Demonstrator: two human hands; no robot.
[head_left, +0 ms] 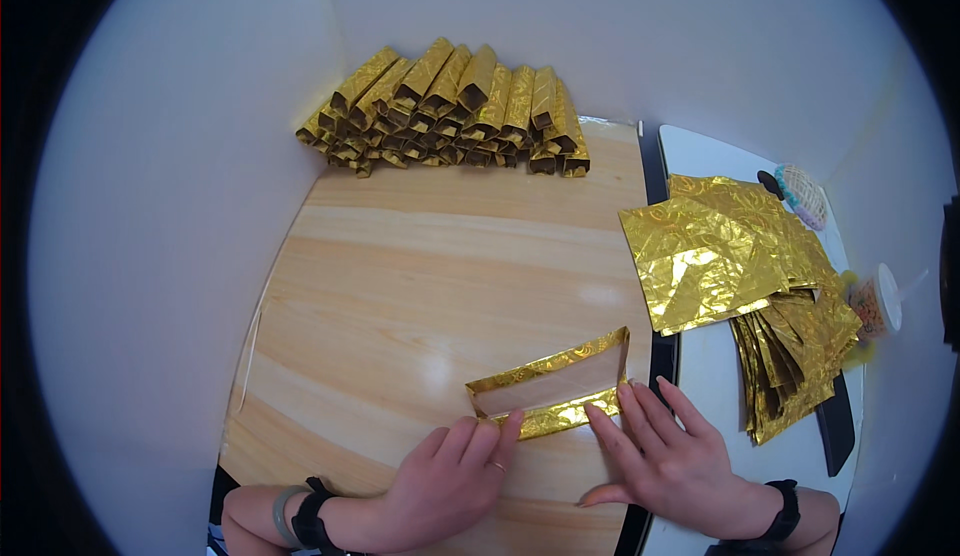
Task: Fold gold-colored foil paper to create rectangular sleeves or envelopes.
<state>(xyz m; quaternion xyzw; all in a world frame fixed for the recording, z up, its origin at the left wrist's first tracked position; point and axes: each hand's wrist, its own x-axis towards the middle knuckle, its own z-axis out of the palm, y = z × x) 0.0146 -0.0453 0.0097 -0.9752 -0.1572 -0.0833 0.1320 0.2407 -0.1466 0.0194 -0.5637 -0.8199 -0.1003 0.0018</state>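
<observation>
Workpiece: part-folded gold-foil piece (pixel 555 418), located on near R part of table (pixel 400 256). Set askew, R end slightly farther than L. Narrow gold strips along far, near & R edges; pale inner face exposed, prob. turned up to keep folds visible & reachable.

L hand (pixel 450 466): placed at near L corner of piece. Fingers (pixel 457 434) curled close together, tips at near strip. Actual pinch vs. light pressure only: cannot tell. Prob. so placed to steady L end.

R hand (pixel 680 466): placed at near R corner. Fingers spread wide, nothing clasped; foremost tips on near strip & at R corner, thumb well apart, off piece. Prob. laid flat to distribute pressure & stop R end from shifting.

Far side: stack of gold tubes (pixel 450 106), several layers, roughly parallel, open ends facing near. Prob. laid side by side for stability & set far to stay out of both hands' way.

R side, on white surface (pixel 705 146): flat gold sheets (pixel 705 261), overlapping; fanned gold pile (pixel 795 366) just nearer. Prob. kept there for easy R-hand reach; fanned edges prob. easier to separate.

Far R: woven round item (pixel 803 196). R of sheets: cup w/ straw (pixel 878 301), prob. kept aside vs. spills.
</observation>
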